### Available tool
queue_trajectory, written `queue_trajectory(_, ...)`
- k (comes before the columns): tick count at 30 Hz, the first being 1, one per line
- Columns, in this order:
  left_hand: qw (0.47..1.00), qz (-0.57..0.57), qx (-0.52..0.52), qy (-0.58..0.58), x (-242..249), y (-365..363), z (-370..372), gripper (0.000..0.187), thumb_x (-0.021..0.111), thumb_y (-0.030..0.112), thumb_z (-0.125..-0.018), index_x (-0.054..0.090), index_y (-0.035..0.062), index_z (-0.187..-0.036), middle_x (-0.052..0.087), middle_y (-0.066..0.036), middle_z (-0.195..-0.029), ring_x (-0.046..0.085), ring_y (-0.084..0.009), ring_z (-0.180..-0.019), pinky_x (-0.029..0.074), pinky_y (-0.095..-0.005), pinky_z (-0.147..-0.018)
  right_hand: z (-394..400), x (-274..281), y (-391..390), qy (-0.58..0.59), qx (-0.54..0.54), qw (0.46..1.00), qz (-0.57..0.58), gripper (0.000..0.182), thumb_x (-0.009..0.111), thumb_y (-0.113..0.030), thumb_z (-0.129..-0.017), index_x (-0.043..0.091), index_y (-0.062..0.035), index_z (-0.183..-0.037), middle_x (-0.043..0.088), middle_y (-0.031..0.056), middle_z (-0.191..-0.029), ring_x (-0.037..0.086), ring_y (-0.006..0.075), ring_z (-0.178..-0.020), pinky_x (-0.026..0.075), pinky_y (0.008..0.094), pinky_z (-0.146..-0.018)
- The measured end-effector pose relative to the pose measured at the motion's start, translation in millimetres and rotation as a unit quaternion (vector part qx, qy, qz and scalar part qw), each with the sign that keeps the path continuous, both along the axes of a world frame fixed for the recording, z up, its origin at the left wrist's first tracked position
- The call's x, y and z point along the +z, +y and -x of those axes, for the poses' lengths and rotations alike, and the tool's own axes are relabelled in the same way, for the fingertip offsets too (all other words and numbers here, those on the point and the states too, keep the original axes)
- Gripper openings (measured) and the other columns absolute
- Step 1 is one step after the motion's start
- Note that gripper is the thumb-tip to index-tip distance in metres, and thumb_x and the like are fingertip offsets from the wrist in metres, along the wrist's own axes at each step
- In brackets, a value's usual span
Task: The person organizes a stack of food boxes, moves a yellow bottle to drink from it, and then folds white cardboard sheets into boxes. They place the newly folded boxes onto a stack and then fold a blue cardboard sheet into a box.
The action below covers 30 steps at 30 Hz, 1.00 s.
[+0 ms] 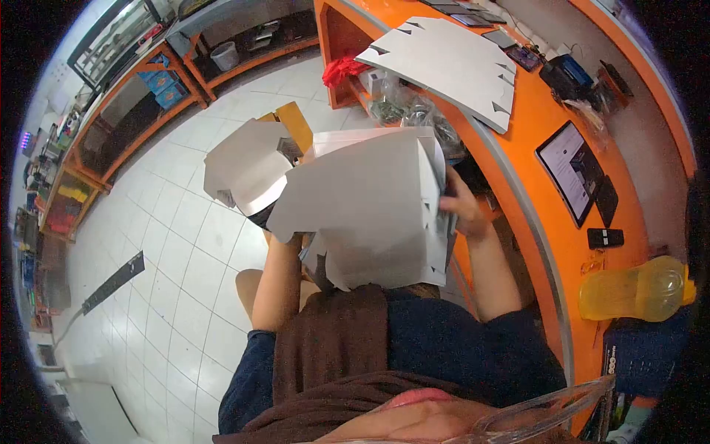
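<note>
A partly folded light-grey cardboard box [362, 200] with slotted tabs is held up in front of my lap. My right hand [462, 209] grips its right side, the thumb against the slotted edge and the other fingers partly behind the panel. My left hand [287, 241] reaches under the box's left side; its fingers are hidden by the cardboard. Just beyond the box, to the left, stands another open cardboard piece [248, 159] with a pale inside and a brown flap.
On the orange counter [529, 159] to my right lie a flat die-cut cardboard sheet [451, 66], a tablet [569, 170], a small black device [605, 237] and a yellow bottle [634, 288]. A dark strip [112, 283] lies on the tiled floor. Orange-framed shelves [122, 140] line the far left.
</note>
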<state>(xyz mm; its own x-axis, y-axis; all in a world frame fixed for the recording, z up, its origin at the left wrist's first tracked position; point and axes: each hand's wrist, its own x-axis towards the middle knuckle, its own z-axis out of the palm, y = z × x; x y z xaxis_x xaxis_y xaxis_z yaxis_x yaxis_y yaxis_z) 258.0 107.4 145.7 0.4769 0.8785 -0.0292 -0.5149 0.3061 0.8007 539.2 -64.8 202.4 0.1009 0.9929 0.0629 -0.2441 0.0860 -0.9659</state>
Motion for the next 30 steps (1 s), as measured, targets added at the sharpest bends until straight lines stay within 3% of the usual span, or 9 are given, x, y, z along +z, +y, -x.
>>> queue_trajectory(2, 0.999, -0.039, -0.019, 0.019, 5, 9, -4, 0.037, 0.054, 0.021, -0.092, 0.052, 0.0009, -0.123, 0.058, -0.005, -0.11, 0.055, -0.0135, -0.099, 0.046, -0.0283, -0.085, -3, -7, -3, 0.042, -0.018, 0.999, -0.006, 0.105, 0.073, -0.054, -0.067, 0.025, -0.0023, -0.144, 0.041, 0.0153, -0.138, 0.037, 0.0246, -0.129, 0.026, 0.0371, -0.108)
queue_trajectory(5, 0.961, -0.227, 0.026, 0.158, 49, -10, -13, 0.037, 0.054, 0.02, -0.091, 0.053, 0.0003, -0.122, 0.059, -0.006, -0.109, 0.056, -0.0137, -0.097, 0.047, -0.0281, -0.083, -20, -62, -3, 0.043, -0.055, 0.995, -0.076, 0.1, 0.073, -0.049, -0.07, 0.023, -0.0055, -0.145, 0.04, 0.0142, -0.139, 0.038, 0.0252, -0.128, 0.024, 0.0366, -0.108)
queue_trajectory(6, 0.929, -0.298, 0.047, 0.216, 64, -16, -15, 0.037, 0.054, 0.019, -0.09, 0.053, 0.0, -0.122, 0.06, -0.006, -0.108, 0.057, -0.0138, -0.096, 0.047, -0.0281, -0.083, 1, -32, 2, -0.024, -0.07, 0.985, -0.159, 0.084, 0.071, -0.04, -0.076, 0.031, -0.0065, -0.142, 0.045, 0.0129, -0.135, 0.045, 0.0233, -0.122, 0.031, 0.0348, -0.103)
queue_trajectory(9, 0.938, -0.279, 0.059, 0.197, 68, -17, -11, 0.042, 0.051, 0.027, -0.089, 0.056, -0.0034, -0.118, 0.063, -0.01, -0.104, 0.059, -0.016, -0.094, 0.047, -0.0287, -0.082, 14, 6, -5, -0.227, -0.212, 0.948, 0.069, 0.065, 0.069, -0.03, -0.082, 0.042, -0.0027, -0.134, 0.054, 0.0119, -0.125, 0.052, 0.02, -0.112, 0.039, 0.0322, -0.096)
queue_trajectory(10, 0.964, -0.23, -0.016, 0.128, 62, -10, -3, 0.045, 0.05, 0.029, -0.088, 0.057, -0.0049, -0.117, 0.063, -0.012, -0.104, 0.06, -0.0174, -0.095, 0.047, -0.0292, -0.082, 11, 3, -2, -0.176, -0.227, 0.957, 0.043, 0.044, 0.064, -0.017, -0.086, 0.05, 0.0002, -0.125, 0.061, 0.0101, -0.114, 0.056, 0.0171, -0.102, 0.043, 0.0306, -0.089)
queue_trajectory(13, 0.977, -0.078, -0.191, -0.059, 46, 8, 21, 0.057, 0.039, 0.038, -0.089, 0.059, -0.01, -0.112, 0.065, -0.02, -0.104, 0.061, -0.025, -0.096, 0.045, -0.0319, -0.085, 13, 1, -4, -0.164, -0.241, 0.956, 0.029, 0.038, 0.061, -0.016, -0.088, 0.053, 0.0024, -0.121, 0.062, 0.0106, -0.111, 0.057, 0.0166, -0.101, 0.042, 0.0309, -0.09)
queue_trajectory(16, 0.918, -0.134, -0.338, -0.16, 10, 29, 23, 0.058, 0.06, 0.039, -0.084, 0.058, -0.0089, -0.116, 0.061, -0.02, -0.113, 0.059, -0.0256, -0.103, 0.043, -0.0328, -0.091, 12, -8, -5, -0.179, -0.241, 0.953, 0.042, 0.035, 0.06, -0.016, -0.089, 0.055, 0.0025, -0.119, 0.062, 0.0105, -0.11, 0.057, 0.0167, -0.101, 0.043, 0.0307, -0.09)
queue_trajectory(21, 0.943, -0.206, -0.263, -0.018, 46, 4, 6, 0.081, 0.084, 0.041, -0.062, 0.055, -0.0066, -0.121, 0.058, -0.014, -0.121, 0.055, -0.0203, -0.111, 0.04, -0.0317, -0.095, 14, -6, -4, -0.169, -0.259, 0.95, 0.041, 0.036, 0.059, -0.019, -0.09, 0.055, 0.0032, -0.118, 0.063, 0.0105, -0.109, 0.057, 0.0173, -0.1, 0.042, 0.031, -0.089)
queue_trajectory(30, 0.964, -0.138, -0.206, -0.1, -7, -7, -3, 0.094, 0.083, 0.058, -0.051, 0.057, -0.0035, -0.116, 0.059, -0.003, -0.111, 0.055, -0.0118, -0.101, 0.043, -0.0273, -0.087, 19, -8, 1, -0.235, -0.256, 0.937, 0.024, 0.035, 0.056, -0.019, -0.091, 0.055, 0.0065, -0.115, 0.065, 0.0147, -0.104, 0.06, 0.0203, -0.096, 0.045, 0.0324, -0.086)
